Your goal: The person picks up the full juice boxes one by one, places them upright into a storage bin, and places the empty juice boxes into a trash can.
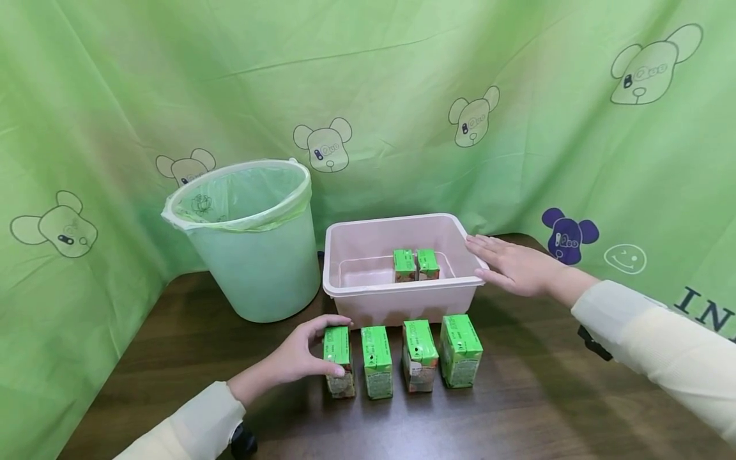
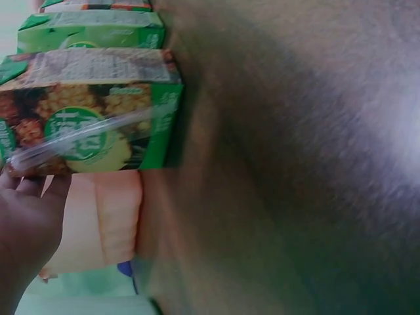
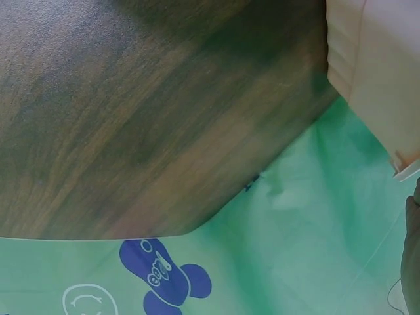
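My left hand [image 1: 299, 352] grips the leftmost juice box [image 1: 337, 346], thumb at its near end and fingers at its far end. In the left wrist view this juice box [image 2: 92, 111] shows a wrapped straw [image 2: 85, 139] slanting across its side. To its right, more green-topped juice boxes [image 1: 377, 363] stand upright in a row on the table. Behind the row is a pale pink plastic basin [image 1: 402, 300], with two juice boxes [image 1: 404, 265] inside near its right part. My right hand [image 1: 514, 265] rests with extended fingers at the basin's right rim.
A light green bin [image 1: 261, 275] with a plastic liner stands left of the basin. Green printed cloth [image 1: 397, 160] hangs behind and beside the dark wooden table [image 1: 535, 383]. The table's back right corner shows in the right wrist view.
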Tool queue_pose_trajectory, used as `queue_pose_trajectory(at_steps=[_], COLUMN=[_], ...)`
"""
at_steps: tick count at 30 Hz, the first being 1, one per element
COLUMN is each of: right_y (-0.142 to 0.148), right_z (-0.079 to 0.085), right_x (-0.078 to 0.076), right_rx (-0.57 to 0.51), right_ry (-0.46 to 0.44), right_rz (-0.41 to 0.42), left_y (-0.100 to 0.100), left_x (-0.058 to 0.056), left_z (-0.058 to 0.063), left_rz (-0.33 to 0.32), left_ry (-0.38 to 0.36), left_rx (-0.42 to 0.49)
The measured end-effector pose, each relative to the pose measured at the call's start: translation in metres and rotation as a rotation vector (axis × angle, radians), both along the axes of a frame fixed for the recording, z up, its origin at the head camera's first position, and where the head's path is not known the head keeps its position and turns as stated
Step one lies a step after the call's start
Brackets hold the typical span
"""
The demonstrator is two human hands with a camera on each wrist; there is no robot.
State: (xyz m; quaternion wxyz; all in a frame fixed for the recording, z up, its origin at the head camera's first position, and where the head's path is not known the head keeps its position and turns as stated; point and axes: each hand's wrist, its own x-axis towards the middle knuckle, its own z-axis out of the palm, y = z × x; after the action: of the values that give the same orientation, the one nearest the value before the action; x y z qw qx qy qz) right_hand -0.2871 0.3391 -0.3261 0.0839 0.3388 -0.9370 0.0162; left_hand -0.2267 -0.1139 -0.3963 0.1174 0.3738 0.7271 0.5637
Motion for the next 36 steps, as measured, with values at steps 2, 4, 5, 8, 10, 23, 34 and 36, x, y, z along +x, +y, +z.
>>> queue_pose_trajectory(at_steps=[2,4,5,8,10,23,34,36], right_y=[0.0,0.0,0.0,0.0,0.0,-0.001,0.001,0.001], right_z=[0.001,0.001,0.001,0.002,0.002,0.0,-0.003,-0.002], right_x=[0.0,0.0,0.0,-0.001,-0.001,-0.001,0.0,0.0], right_rx=[-0.001,-0.002,-0.002,-0.005,-0.007,-0.015,-0.023,-0.02], right_ry=[0.001,0.001,0.0,-0.002,-0.004,-0.011,0.012,0.008], right_rz=[-0.002,-0.003,-0.003,-0.003,-0.002,-0.002,0.003,0.001], left_y=[0.001,0.001,0.001,0.001,0.002,0.005,0.002,0.001], left_x=[0.001,0.001,0.001,0.003,0.003,0.007,0.01,0.009], left_z=[-0.002,-0.005,-0.006,-0.009,-0.009,-0.012,-0.007,-0.004], left_rz=[0.015,0.03,0.039,0.064,0.076,0.15,0.148,0.144], left_ry=[-0.003,0.006,0.014,0.034,0.044,0.059,0.086,0.096], left_rx=[0.002,0.0,-0.005,-0.025,-0.034,-0.046,-0.051,-0.046])
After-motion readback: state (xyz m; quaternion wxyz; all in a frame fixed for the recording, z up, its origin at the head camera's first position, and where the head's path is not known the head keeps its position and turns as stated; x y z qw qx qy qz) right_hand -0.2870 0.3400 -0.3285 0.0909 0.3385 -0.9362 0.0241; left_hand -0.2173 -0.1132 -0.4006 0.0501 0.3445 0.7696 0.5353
